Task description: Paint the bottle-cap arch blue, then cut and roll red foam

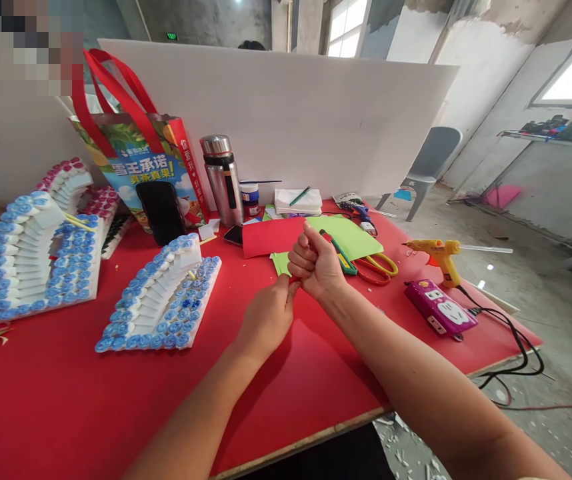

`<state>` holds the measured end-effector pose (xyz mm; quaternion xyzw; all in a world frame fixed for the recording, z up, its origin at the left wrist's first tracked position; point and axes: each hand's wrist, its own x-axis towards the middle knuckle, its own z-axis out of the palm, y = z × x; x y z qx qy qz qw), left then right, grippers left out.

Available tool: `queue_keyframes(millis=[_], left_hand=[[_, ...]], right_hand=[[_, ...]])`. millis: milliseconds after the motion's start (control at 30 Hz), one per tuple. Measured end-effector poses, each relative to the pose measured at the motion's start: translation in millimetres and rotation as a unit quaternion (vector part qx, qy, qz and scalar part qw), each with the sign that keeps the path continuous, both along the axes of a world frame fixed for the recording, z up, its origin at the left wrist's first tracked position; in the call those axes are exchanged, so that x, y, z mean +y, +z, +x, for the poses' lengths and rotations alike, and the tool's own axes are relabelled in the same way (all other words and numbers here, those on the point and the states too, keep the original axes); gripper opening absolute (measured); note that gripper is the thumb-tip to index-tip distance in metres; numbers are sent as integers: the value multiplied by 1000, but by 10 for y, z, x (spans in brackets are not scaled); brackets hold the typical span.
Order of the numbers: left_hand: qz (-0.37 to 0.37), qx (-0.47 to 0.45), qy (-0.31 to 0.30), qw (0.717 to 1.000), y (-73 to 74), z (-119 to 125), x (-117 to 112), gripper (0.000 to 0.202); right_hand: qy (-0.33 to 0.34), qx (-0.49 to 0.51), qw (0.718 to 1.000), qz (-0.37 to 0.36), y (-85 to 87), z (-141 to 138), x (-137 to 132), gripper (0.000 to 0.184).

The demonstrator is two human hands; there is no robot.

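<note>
Over the red table (311,373), my two hands meet in the middle of the view. My right hand (319,263) is closed in a fist with its thumb on top. Just below and left of it, my left hand (269,317) is closed too, its thumb and forefinger touching the bottom of the fist. A speck of red shows between them; what they hold is hidden. Right behind the hands lie a red paper sheet (271,237), light green paper (353,233), a green-and-red utility knife (340,253) and scissors with a yellow and a red handle (383,263).
Leftward stand white arched pieces with blue paper rosettes, one nearer (186,320), one farther (69,300). Behind are a shopping bag (141,143), a black phone (161,213) and a steel flask (223,187). A yellow glue gun (439,253) and purple power strip (439,310) with trailing cables sit right.
</note>
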<state>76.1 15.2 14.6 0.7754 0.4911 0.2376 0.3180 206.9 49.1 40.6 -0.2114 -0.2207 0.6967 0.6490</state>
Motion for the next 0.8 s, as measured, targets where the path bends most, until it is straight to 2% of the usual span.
queue_keyframes(millis=[67,133,200,233,267,300,367,400,467,533,567,600,633,733,800], left_hand=[[46,69,29,996,0,10,-6,23],[30,40,27,998,-1,10,-8,24],[-75,-77,-12,994,11,-6,-4,31],[-160,-147,-44,975,25,-21,0,35],[-252,-212,-80,941,44,-42,4,39],[-339,-265,-117,895,65,-66,8,41],[-464,-332,-183,800,106,-116,16,42],[-501,-354,-210,761,119,-138,18,41],[-550,-383,-248,699,129,-166,17,40],[-582,-394,-265,660,119,-170,12,40],[-586,-396,-266,655,112,-163,9,40],[-578,-398,-258,664,103,-152,9,40],[-557,-398,-240,688,95,-137,11,40],[-443,-386,-131,798,64,-85,36,42],[-368,-359,-56,856,34,-57,60,43]], right_hand=[[-24,9,1000,-10,-26,-25,4,48],[-26,9,1000,-8,-35,-19,6,48],[4,3,1000,8,-20,17,0,48],[29,2,999,21,-3,42,-7,48],[57,4,998,35,18,68,-17,48],[85,8,995,48,43,94,-31,48],[127,19,989,70,90,137,-63,49],[140,22,987,78,110,151,-80,49],[155,24,984,87,135,168,-110,50],[159,22,983,91,145,169,-126,50],[157,22,983,93,146,165,-127,49],[150,24,984,96,145,157,-122,47],[137,27,985,97,142,146,-112,44],[90,29,993,75,111,92,-61,29],[76,5,996,42,68,50,-21,22]])
